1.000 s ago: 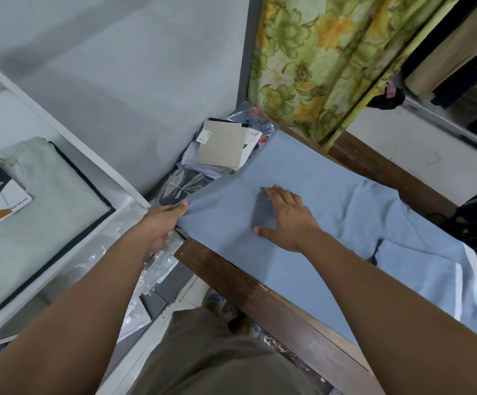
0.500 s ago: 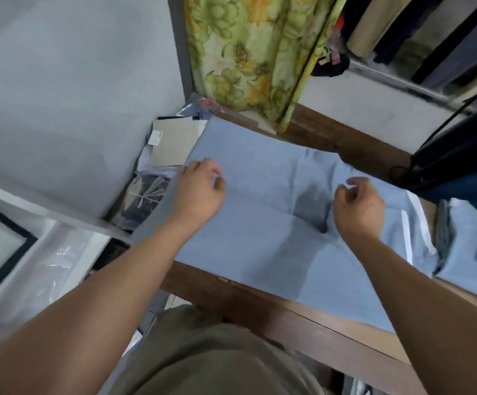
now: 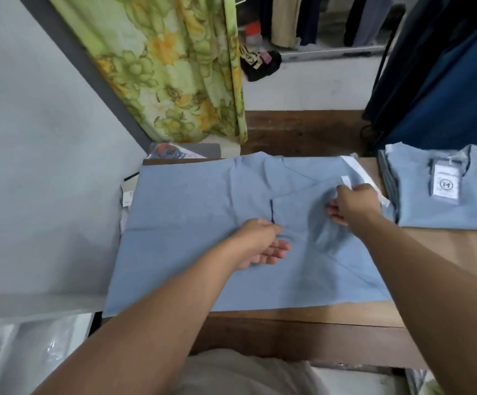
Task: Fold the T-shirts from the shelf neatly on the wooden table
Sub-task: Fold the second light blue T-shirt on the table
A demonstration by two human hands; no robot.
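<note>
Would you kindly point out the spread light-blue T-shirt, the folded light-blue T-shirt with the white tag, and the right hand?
spread light-blue T-shirt [image 3: 180, 223]: head view, flat left body panel.
folded light-blue T-shirt with the white tag [image 3: 442, 217]: head view, cloth near lower edge.
right hand [image 3: 355, 205]: head view, back of hand.

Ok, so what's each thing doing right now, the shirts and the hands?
Spread T-shirt: flat on the wooden table, partly folded.
Folded T-shirt: folded, tag on top.
Left hand: fingers straight, resting on the spread T-shirt.
Right hand: fingers curled, pinching the spread T-shirt.
</note>
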